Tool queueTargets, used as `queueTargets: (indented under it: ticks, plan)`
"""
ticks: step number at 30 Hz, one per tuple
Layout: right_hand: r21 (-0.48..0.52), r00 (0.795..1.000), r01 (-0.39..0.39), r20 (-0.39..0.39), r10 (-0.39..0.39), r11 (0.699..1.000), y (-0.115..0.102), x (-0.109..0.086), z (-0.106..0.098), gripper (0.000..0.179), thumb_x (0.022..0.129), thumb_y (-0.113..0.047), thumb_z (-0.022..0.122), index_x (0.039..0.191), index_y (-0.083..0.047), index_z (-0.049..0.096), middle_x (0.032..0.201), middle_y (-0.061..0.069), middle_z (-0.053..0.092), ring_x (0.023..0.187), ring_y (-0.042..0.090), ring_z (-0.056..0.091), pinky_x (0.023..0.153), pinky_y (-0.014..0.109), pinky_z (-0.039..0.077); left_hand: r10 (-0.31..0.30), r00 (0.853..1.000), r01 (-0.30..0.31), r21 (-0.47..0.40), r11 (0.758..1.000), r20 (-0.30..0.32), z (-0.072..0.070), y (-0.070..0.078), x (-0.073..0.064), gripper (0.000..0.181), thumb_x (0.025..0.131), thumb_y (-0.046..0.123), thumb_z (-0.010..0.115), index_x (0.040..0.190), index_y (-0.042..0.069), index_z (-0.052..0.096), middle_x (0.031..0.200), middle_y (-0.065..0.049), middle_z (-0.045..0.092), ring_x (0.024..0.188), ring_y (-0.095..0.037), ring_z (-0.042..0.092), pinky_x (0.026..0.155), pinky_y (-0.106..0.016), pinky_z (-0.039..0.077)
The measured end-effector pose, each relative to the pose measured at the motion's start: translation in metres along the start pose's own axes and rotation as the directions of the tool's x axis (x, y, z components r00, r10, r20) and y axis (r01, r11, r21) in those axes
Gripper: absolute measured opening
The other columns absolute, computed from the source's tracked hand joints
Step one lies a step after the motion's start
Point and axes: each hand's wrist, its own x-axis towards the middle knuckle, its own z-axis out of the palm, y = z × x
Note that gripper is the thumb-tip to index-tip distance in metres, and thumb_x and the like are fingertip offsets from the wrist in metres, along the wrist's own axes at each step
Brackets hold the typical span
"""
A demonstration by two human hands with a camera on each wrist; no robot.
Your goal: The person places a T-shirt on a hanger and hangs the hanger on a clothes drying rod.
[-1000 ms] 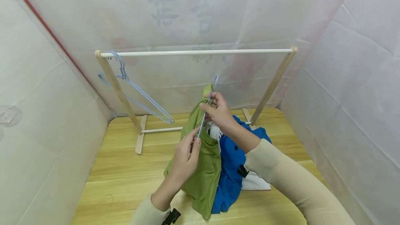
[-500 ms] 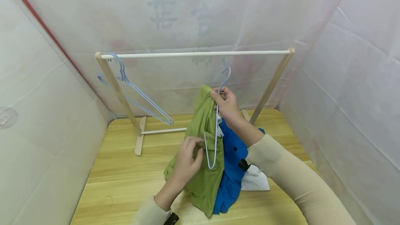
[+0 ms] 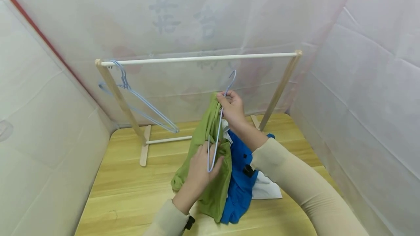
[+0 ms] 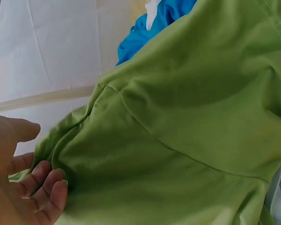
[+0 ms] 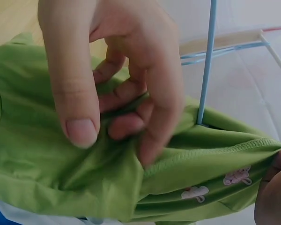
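In the head view my right hand (image 3: 232, 109) pinches a light blue wire hanger (image 3: 218, 130) just below its hook, together with the top of a green T-shirt (image 3: 201, 130). One rounded hanger end stays outside the shirt; the other arm is hidden. My left hand (image 3: 201, 166) lies at the shirt's opening, its fingers behind the free hanger arm. In the right wrist view the left hand (image 5: 154, 70) has loosely bent fingers and a thumb apart, over the cloth. The left wrist view shows its fingertips (image 4: 60, 187) against the green fabric.
A rack with a white top bar (image 3: 183, 60) and wooden posts stands behind. Blue hangers (image 3: 151, 105) hang at its left end. A blue garment (image 3: 241, 188) and a white one (image 3: 265, 187) lie on the wooden table (image 3: 128, 192). Pale fabric walls surround it.
The hanger has turned from edge-on to showing its free end, with the hook raised. My left hand let go of the hanger, then moved up behind its free arm to the shirt opening.
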Motion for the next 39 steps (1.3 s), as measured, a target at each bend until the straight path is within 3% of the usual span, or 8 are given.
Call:
queueTargets:
  ticks: [4,14,20,22,26,34,37,39]
  plan:
    - [-0.002,1.0,0.004,-0.025,-0.004,1.0,0.001,0.002,-0.002,0.018,0.099,-0.03,0.063,0.103,-0.012,0.06,0.074,0.0,0.062,0.048,0.011,0.046,0.047,0.026,0.044,-0.016,0.999,0.015,0.024,1.0,0.031,-0.003,-0.004,-0.003,0.027,0.092,0.039,0.07,0.099,0.016,0.058,0.091,-0.002,0.053,0.074,-0.02,0.054,0.05,-0.03,0.042]
    - [0.009,0.997,-0.013,-0.08,0.013,1.0,0.002,0.009,-0.011,0.025,0.095,-0.033,0.068,0.093,-0.011,0.057,0.068,-0.002,0.062,0.045,0.01,0.041,0.044,0.024,0.036,0.069,0.996,-0.071,-0.026,0.997,-0.057,-0.01,-0.008,-0.012,0.04,0.081,0.046,0.081,0.081,0.021,0.05,0.076,0.008,0.045,0.065,-0.009,0.043,0.048,-0.018,0.032]
    - [-0.048,0.992,-0.018,-0.126,0.011,0.999,0.004,0.019,-0.024,0.038,0.092,-0.04,0.071,0.083,-0.012,0.047,0.059,-0.006,0.051,0.045,0.011,0.037,0.046,0.026,0.033,0.108,0.983,-0.115,-0.043,0.992,-0.148,-0.015,-0.01,-0.011,0.01,0.088,0.014,0.072,0.095,0.018,0.065,0.084,0.004,0.056,0.064,-0.008,0.048,0.049,-0.02,0.041]
    - [-0.062,0.99,-0.018,-0.142,0.009,0.998,0.005,0.022,-0.03,0.039,0.091,-0.041,0.072,0.082,-0.012,0.047,0.058,-0.006,0.05,0.044,0.012,0.037,0.046,0.026,0.034,0.111,0.983,-0.121,-0.059,0.991,-0.145,-0.017,-0.01,-0.011,0.019,0.089,0.009,0.067,0.108,0.014,0.069,0.089,0.0,0.059,0.061,-0.008,0.046,0.049,-0.019,0.04]
    - [-0.066,0.983,-0.011,-0.181,-0.001,0.998,0.009,0.027,-0.04,0.039,0.089,-0.039,0.075,0.08,-0.012,0.049,0.061,-0.006,0.056,0.045,0.011,0.04,0.045,0.025,0.036,0.073,0.991,-0.083,-0.084,0.993,-0.112,-0.025,-0.013,-0.013,0.02,0.092,0.007,0.064,0.111,0.009,0.071,0.095,-0.005,0.058,0.059,-0.007,0.043,0.047,-0.015,0.036]
    - [-0.16,0.972,0.042,-0.223,-0.077,0.986,0.012,0.038,-0.057,0.038,0.088,-0.04,0.076,0.083,-0.009,0.054,0.081,0.005,0.07,0.052,0.01,0.05,0.047,0.023,0.045,0.003,0.996,-0.015,-0.133,0.991,-0.094,-0.041,-0.016,-0.014,0.012,0.093,0.008,0.055,0.093,0.009,0.067,0.102,-0.01,0.056,0.068,-0.013,0.051,0.054,-0.021,0.044]
    - [-0.198,0.972,0.035,-0.22,-0.079,0.98,0.014,0.04,-0.062,0.042,0.086,-0.047,0.076,0.086,-0.009,0.055,0.089,0.007,0.071,0.053,0.01,0.05,0.048,0.024,0.046,-0.027,0.996,0.015,-0.143,0.99,-0.082,-0.045,-0.017,-0.016,0.008,0.094,0.018,0.059,0.088,0.011,0.06,0.102,-0.008,0.057,0.067,-0.012,0.049,0.053,-0.02,0.043]
    - [-0.224,0.973,0.032,-0.217,-0.082,0.974,0.016,0.04,-0.065,0.045,0.085,-0.05,0.075,0.087,-0.01,0.055,0.085,0.006,0.069,0.053,0.011,0.049,0.049,0.025,0.047,-0.044,0.996,0.032,-0.151,0.988,-0.072,-0.047,-0.018,-0.018,0.015,0.094,0.023,0.064,0.087,0.012,0.056,0.092,-0.004,0.056,0.063,-0.009,0.046,0.051,-0.018,0.04]
